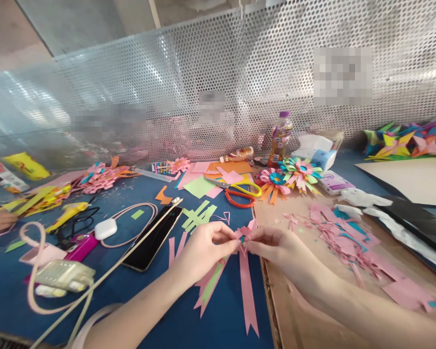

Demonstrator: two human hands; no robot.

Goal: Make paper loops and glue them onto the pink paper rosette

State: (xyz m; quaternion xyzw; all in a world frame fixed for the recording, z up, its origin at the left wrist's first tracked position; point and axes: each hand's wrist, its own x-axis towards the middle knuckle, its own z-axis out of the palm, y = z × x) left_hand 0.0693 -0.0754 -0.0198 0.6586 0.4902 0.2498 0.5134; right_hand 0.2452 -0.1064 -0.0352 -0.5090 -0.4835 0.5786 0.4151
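Observation:
Both hands meet over a pink paper flower with a small blue centre, near the middle of the head view. My left hand pinches its left edge between thumb and finger. From the other side, my right hand pinches the right edge. Below the flower hang paper ribbons with notched ends: a pink ribbon and, further left, a pink ribbon with a green strip on it. The fingers partly hide the flower. Just beyond lie scissors with red and yellow handles and green paper strips.
A black phone, looped cables and a charger lie left. Finished paper flowers and a bottle stand behind. Pink paper scraps cover cardboard at right. A perforated metal panel rises behind; another person's hand shows far left.

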